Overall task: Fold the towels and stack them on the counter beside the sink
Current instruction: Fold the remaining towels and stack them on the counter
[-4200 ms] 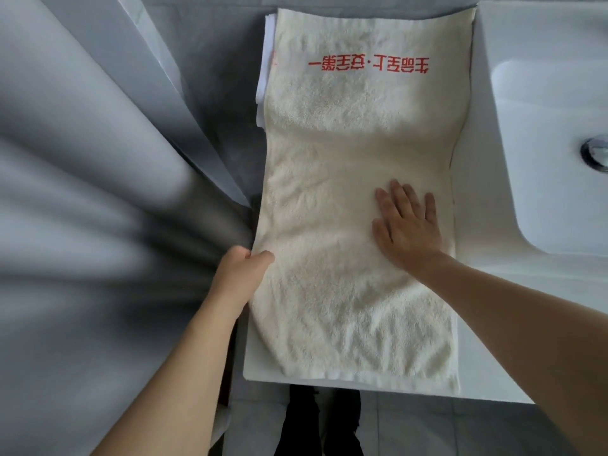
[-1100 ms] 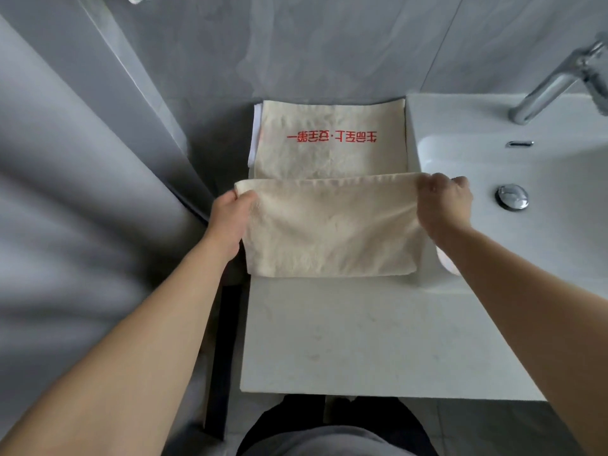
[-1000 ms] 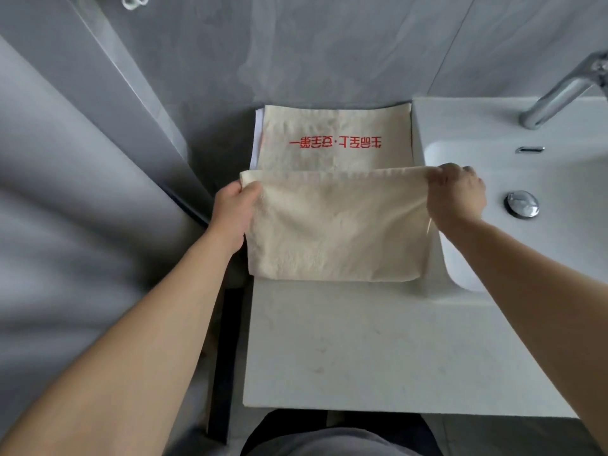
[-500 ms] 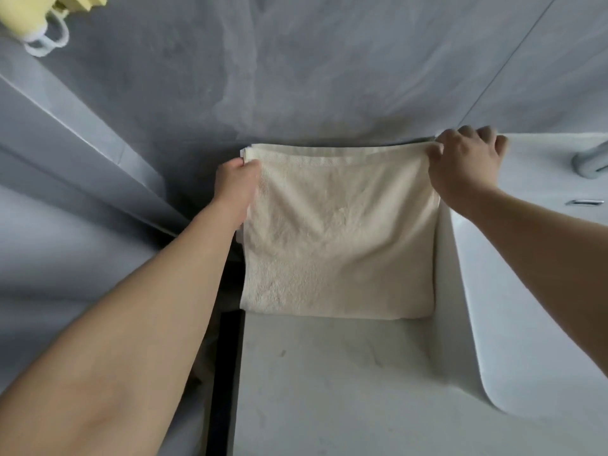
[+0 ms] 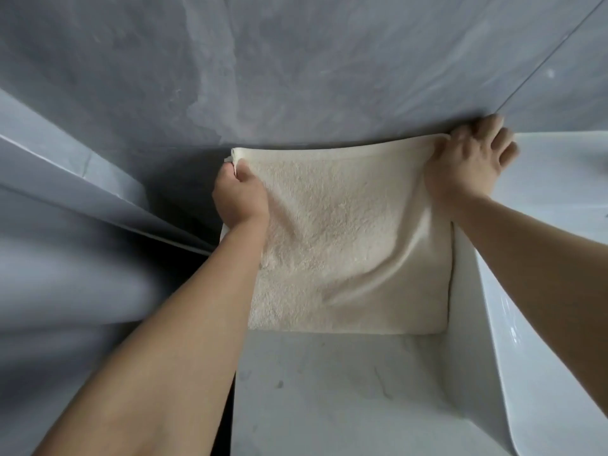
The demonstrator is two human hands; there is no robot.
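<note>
While two hands grip, one towel (image 5: 345,245)

grey marbled wall (image 5: 296,60), white partition (image 5: 82,185)

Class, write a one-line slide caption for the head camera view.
Both hands, left hand and right hand, pinch the folded cream towel's far corners against the wall, beside the sink.

We count one cream towel (image 5: 348,245), two bare hands, left (image 5: 238,197) and right (image 5: 467,162), one white counter (image 5: 329,390) and one sink (image 5: 543,291).
</note>
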